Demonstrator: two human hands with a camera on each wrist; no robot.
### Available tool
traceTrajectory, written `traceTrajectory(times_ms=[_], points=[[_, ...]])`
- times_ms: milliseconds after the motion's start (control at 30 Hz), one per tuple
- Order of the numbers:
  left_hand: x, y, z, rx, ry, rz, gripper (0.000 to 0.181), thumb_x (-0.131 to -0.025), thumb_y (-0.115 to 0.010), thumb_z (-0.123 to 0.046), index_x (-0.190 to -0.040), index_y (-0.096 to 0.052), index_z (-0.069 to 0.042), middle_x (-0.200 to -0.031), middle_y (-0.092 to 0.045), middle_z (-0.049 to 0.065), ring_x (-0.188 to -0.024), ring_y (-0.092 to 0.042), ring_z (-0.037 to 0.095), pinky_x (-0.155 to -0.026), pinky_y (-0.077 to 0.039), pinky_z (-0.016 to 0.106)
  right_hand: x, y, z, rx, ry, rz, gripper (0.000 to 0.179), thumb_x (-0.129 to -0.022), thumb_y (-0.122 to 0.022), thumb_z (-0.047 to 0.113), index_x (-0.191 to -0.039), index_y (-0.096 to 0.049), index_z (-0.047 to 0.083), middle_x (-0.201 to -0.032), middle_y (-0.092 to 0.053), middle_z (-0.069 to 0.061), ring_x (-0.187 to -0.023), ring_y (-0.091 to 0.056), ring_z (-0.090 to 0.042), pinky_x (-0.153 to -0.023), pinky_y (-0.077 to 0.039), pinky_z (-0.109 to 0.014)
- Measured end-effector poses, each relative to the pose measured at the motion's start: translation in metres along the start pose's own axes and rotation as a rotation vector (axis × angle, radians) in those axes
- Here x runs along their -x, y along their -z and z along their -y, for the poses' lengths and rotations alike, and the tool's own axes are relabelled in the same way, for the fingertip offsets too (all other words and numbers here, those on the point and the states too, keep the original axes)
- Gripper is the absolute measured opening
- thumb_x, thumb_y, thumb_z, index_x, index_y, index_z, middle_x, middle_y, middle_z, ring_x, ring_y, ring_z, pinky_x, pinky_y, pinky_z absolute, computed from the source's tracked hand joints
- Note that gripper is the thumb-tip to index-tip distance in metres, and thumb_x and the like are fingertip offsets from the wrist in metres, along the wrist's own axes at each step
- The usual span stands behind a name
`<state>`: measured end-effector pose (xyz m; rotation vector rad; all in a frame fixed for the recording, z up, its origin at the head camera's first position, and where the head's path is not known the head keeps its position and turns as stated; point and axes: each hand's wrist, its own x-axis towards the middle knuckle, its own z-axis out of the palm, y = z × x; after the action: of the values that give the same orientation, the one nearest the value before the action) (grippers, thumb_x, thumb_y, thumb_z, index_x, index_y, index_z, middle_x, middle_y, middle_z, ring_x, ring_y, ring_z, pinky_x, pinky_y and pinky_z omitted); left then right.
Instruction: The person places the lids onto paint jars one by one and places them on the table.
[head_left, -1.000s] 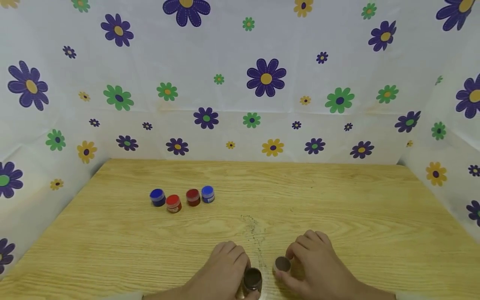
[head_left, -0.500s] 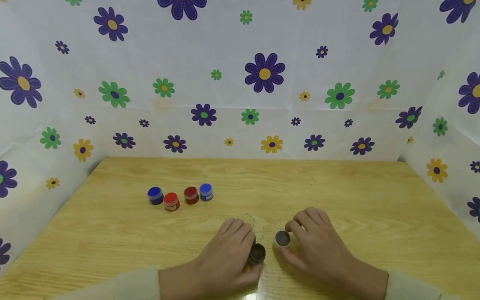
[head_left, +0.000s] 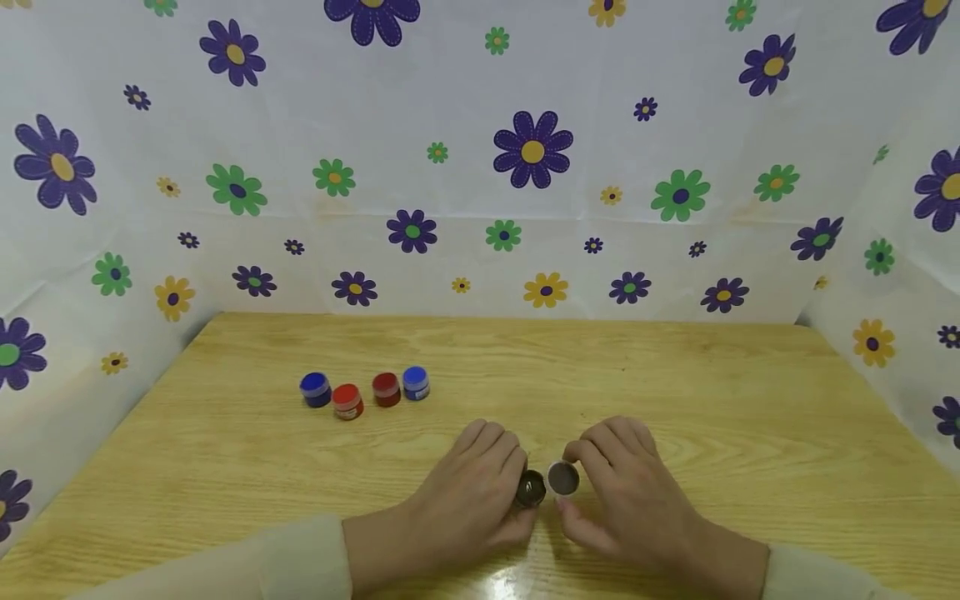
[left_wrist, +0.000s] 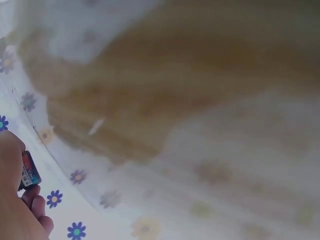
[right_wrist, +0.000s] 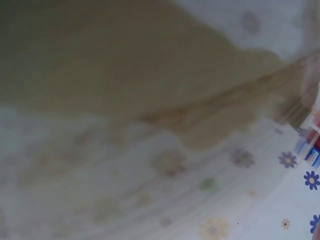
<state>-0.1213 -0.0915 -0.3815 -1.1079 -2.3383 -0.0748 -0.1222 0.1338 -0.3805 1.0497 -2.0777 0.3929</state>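
My left hand [head_left: 480, 483] grips a small dark paint jar [head_left: 531, 488], whose round top looks dark and glossy in the head view. The left wrist view catches the jar's printed label [left_wrist: 31, 169] beside the fingers. Between thumb and forefinger, my right hand [head_left: 630, 487] pinches a small round piece [head_left: 563, 478] with a dark grey-brown face and a pale rim. Whether that is a lid or a second jar, I cannot tell. The two round things sit side by side, almost touching, over the wooden table. Most of the right wrist view is blurred.
Several closed paint jars stand farther back on the left: a dark blue jar [head_left: 315, 389], a bright red jar [head_left: 347, 402], a dark red jar [head_left: 386, 389] and a lighter blue jar [head_left: 416, 382]. A flower-printed cloth [head_left: 450, 100] walls in the wooden table [head_left: 675, 375].
Both hands have moved away from the table's near edge. The left hand has brought the dark jar rightward, close to the round piece in the right hand.
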Motion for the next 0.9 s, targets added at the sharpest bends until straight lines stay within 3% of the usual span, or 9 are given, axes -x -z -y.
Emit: traceTrajectory(times_ms=[200,333,600,900], points=[[-0.009,-0.005,0.001,-0.011,0.004,0.007,0.032,-0.082,-0.063,-0.045,-0.082,-0.053,-0.014,-0.08,-0.047,-0.004,-0.081,-0.043,0.016,-0.083,-0.037,0.029,-0.005,-0.007,0.0,-0.018,0.042,-0.08,0.038,-0.092,-0.045,0.042,-0.091,-0.064,0.009,-0.089,-0.056,-0.001,-0.084,-0.049,-0.021,-0.081,-0.034,-0.038],[-0.011,-0.009,0.003,0.033,0.024,0.006,0.034,-0.08,-0.067,-0.046,-0.085,-0.057,-0.014,-0.081,-0.049,-0.005,-0.082,-0.045,0.015,-0.083,-0.038,0.029,-0.007,-0.009,0.0,-0.016,0.045,-0.073,0.04,-0.094,-0.043,0.043,-0.091,-0.064,0.009,-0.089,-0.056,-0.001,-0.085,-0.049,-0.021,-0.081,-0.034,-0.039],[-0.01,-0.008,0.008,0.123,0.112,0.075,0.038,-0.08,-0.07,-0.045,-0.097,-0.061,-0.013,-0.092,-0.054,-0.005,-0.095,-0.049,0.016,-0.093,-0.04,0.033,-0.014,-0.014,-0.002,-0.022,0.041,-0.061,0.038,-0.092,-0.046,0.042,-0.093,-0.064,0.009,-0.09,-0.057,-0.002,-0.085,-0.049,-0.021,-0.08,-0.034,-0.039],[-0.008,-0.008,0.01,0.105,0.098,0.057,0.035,-0.079,-0.07,-0.043,-0.095,-0.059,-0.014,-0.091,-0.053,-0.005,-0.095,-0.049,0.017,-0.092,-0.039,0.033,-0.015,-0.019,-0.002,-0.047,0.014,-0.005,0.036,-0.091,-0.049,0.043,-0.092,-0.063,0.01,-0.09,-0.056,-0.001,-0.087,-0.049,-0.02,-0.082,-0.034,-0.039]])
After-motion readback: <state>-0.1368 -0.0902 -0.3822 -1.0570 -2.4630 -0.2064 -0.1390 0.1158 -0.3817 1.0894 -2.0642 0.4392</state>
